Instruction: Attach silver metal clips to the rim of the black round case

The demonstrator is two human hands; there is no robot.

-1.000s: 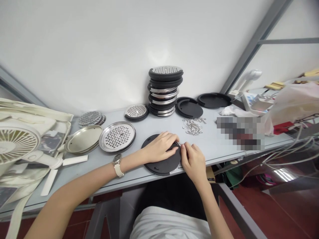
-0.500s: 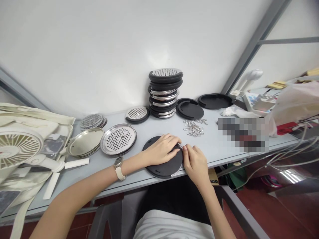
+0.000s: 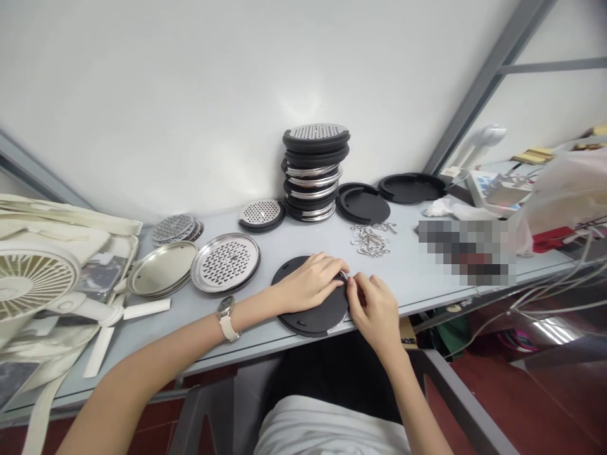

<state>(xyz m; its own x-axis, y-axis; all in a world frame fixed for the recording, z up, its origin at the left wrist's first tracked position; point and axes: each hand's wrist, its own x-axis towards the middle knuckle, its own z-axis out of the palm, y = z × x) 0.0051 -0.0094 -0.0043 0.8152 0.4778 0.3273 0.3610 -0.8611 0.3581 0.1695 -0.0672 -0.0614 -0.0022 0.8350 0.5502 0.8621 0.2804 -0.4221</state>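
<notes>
A black round plate (image 3: pixel 315 318) lies near the table's front edge, with a strip of shiny metal along its right rim. Across its top rests my left hand (image 3: pixel 310 284), fingers curled and thumb bent toward the right rim. My right hand (image 3: pixel 374 309) is closed in a pinch at that rim, fingertips close to the left ones. Between the fingertips is a small metal clip (image 3: pixel 342 276), mostly hidden. Behind my right hand lies a pile of metal wire clips (image 3: pixel 371 241).
A tall stack of black and metal discs (image 3: pixel 315 174) stands against the wall. Perforated metal plates (image 3: pixel 225 264) and plain metal discs (image 3: pixel 162 268) lie to the left, beside a fan (image 3: pixel 33 278). Black round trays (image 3: pixel 365 205) sit back right; a plastic bag (image 3: pixel 564 196) is farther right.
Both hands stay at the plate's right rim. My right fingers shift slightly around the small clip, and the camera view moves a little. Nothing else visibly changes.
</notes>
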